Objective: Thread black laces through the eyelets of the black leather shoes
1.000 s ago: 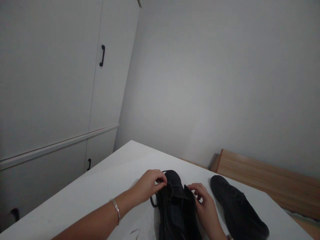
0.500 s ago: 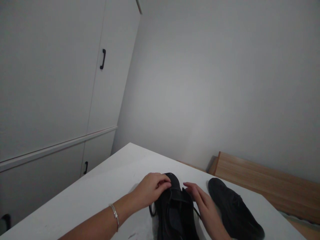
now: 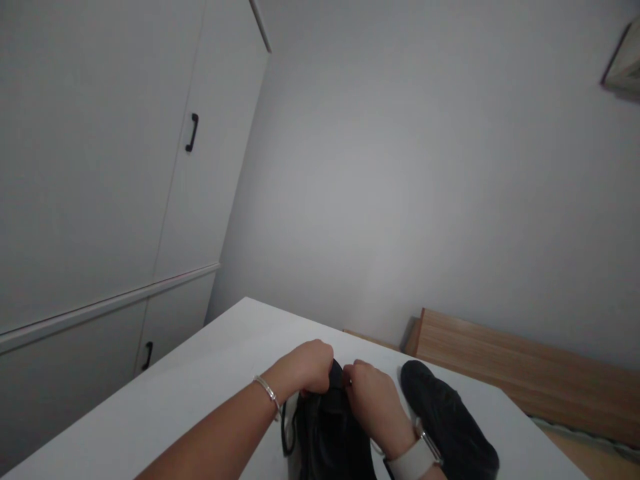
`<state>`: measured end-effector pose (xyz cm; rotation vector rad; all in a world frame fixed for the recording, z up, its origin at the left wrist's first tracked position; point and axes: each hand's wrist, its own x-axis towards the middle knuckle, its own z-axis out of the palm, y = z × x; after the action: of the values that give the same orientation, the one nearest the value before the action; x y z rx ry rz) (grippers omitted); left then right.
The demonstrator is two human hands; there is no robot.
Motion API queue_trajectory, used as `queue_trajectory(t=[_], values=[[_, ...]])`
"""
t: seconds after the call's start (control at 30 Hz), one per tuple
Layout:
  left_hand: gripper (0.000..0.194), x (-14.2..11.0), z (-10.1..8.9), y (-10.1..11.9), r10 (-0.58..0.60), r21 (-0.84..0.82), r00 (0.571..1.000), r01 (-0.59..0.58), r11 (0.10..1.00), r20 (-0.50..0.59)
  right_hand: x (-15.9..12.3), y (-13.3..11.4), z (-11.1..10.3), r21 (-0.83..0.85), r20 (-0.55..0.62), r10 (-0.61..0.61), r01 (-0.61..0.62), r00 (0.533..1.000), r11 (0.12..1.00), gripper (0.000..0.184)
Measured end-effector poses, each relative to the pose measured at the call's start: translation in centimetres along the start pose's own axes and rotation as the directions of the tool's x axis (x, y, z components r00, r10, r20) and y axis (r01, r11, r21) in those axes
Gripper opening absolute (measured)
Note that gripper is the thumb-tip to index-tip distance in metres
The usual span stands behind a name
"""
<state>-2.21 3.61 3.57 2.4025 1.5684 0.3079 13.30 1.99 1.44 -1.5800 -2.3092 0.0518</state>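
Observation:
A black shoe (image 3: 325, 437) stands on the white table right in front of me, partly cut off by the bottom of the view. Its front end shows between my hands, and a dark lace (image 3: 286, 433) loops down its left side. My left hand (image 3: 313, 365) is closed at the left of that front end, with a bracelet on the wrist. Opposite it, my right hand (image 3: 371, 395) is curled shut against the shoe's right side. The fingertips are largely hidden, so whether they pinch a lace or the upper is unclear. A second black shoe (image 3: 445, 417) lies to the right.
The white table (image 3: 235, 347) ends in a corner at the far left. Behind it stand a wooden board (image 3: 495, 360) and a grey wall (image 3: 400, 187). White cabinet doors (image 3: 100, 167) with dark handles fill the left side. A framed object (image 3: 625, 63) hangs at upper right.
Both hands have closed and drawn nearer each other at the shoe's front end. The right hand has moved inward, and its watch strap now shows. The view has shifted slightly.

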Motion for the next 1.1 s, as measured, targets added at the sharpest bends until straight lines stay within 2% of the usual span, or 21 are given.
queue_trajectory(t=[0.1,0.2,0.3,0.4,0.5,0.67,0.8,0.9,1.0,1.1], values=[[0.015,0.1,0.1,0.1,-0.016,-0.041,0.997,0.013,0.999,-0.070,0.1,0.1,-0.2,0.108,-0.056,-0.028,0.034,0.998,0.994,0.022],[0.016,0.4,-0.3,0.0,-0.022,-0.172,0.985,-0.008,0.985,-0.171,0.8,0.3,-0.4,0.311,-0.106,-0.050,0.081,0.993,0.947,0.016],[0.021,0.9,-0.8,-0.4,-0.005,-0.341,0.975,-0.073,0.937,-0.222,1.8,0.6,-0.3,0.537,-0.152,-0.040,0.117,0.988,0.835,0.007],[0.021,1.4,-1.1,-0.7,0.005,-0.483,0.973,-0.119,0.867,-0.232,2.4,0.8,-0.3,0.692,-0.185,-0.016,0.142,0.983,0.708,0.017],[0.016,1.4,-1.1,-0.8,-0.002,-0.581,0.968,-0.148,0.800,-0.249,2.4,1.0,-0.3,0.753,-0.231,0.027,0.161,0.972,0.638,0.023],[0.008,1.3,-0.8,-0.6,-0.046,-0.721,0.970,-0.145,0.677,-0.238,2.5,1.1,0.0,0.796,-0.259,0.053,0.182,0.964,0.577,0.023],[0.026,1.2,-0.6,-0.5,-0.094,-0.789,0.970,-0.125,0.601,-0.225,2.5,0.9,0.3,0.794,-0.234,0.026,0.176,0.972,0.582,0.020],[0.028,1.1,-0.6,-0.3,-0.105,-0.802,0.973,-0.105,0.588,-0.204,2.4,0.8,0.3,0.763,-0.243,0.030,0.172,0.969,0.623,0.017],[0.028,1.3,-0.8,-0.3,-0.107,-0.789,0.981,-0.065,0.611,-0.163,2.2,0.7,0.1,0.720,-0.278,0.044,0.177,0.960,0.671,0.012],[0.022,2.0,-0.8,-1.4,-0.134,-0.726,0.980,-0.014,0.688,-0.146,2.0,0.5,-0.2,0.682,-0.308,0.040,0.191,0.951,0.706,0.010]])
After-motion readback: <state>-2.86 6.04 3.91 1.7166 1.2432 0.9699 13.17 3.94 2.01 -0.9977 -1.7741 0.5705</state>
